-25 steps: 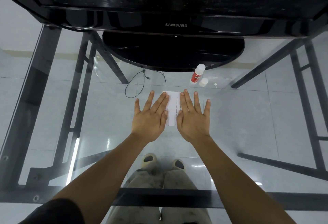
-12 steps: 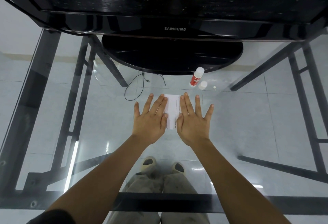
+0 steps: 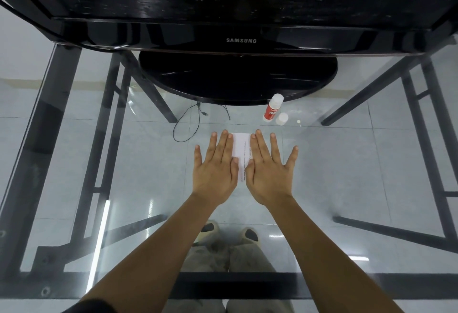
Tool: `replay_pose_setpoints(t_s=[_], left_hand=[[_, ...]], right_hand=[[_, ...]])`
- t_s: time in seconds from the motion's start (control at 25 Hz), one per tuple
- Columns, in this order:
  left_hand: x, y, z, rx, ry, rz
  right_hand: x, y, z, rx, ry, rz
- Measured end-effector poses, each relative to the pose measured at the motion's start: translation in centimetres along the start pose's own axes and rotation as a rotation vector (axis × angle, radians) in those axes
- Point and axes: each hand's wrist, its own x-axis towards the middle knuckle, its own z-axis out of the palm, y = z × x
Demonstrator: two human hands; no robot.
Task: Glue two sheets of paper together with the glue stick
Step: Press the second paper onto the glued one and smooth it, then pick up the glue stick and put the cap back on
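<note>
White paper [image 3: 241, 147] with a line of small print lies on the glass table, mostly hidden beneath my hands. My left hand [image 3: 216, 167] lies flat, palm down, on its left part, fingers spread. My right hand [image 3: 269, 172] lies flat on its right part, fingers spread wider. Only a narrow strip of paper shows between them. The red and white glue stick [image 3: 272, 109] stands uncapped beyond the paper, to the right, with its white cap [image 3: 282, 118] beside it. Neither hand touches the glue stick.
A black Samsung monitor [image 3: 240, 39] on a round stand [image 3: 238, 77] fills the far side of the glass table [image 3: 99, 164]. A thin black cable [image 3: 193, 124] loops left of the paper. The dark table frame and my feet show through the glass.
Both hands have stayed flat on the paper, shifting slightly. The fingers of my right hand have spread wider apart.
</note>
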Motion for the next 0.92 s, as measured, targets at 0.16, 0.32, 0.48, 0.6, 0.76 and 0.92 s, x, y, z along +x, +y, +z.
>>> replay_pose_setpoints(t_s=[0.16,0.32,0.48,0.6,0.76,0.92], left_hand=[[0.0,0.2,0.2,-0.02,0.003,-0.017],[-0.1,0.2,0.1,-0.014,-0.001,-0.012],[0.0,0.0,-0.4,-0.052,-0.044,0.015],[0.0,-0.5,-0.9,-0.185,-0.053,0.042],[0.1,-1.2,-2.3,-0.512,0.041,0.044],[3.2,-0.2,-4.5,-0.597,0.128,0.04]], right_hand=[[-0.2,-0.3,-0.2,-0.008,0.011,0.041],[-0.1,-0.2,-0.1,0.001,-0.019,0.053],[0.0,0.2,-0.1,0.083,-0.048,0.015],[-0.2,0.6,-0.6,0.225,-0.025,-0.021],[-1.7,2.3,-0.9,0.406,0.048,0.042],[-2.6,4.9,-0.7,0.414,0.027,0.131]])
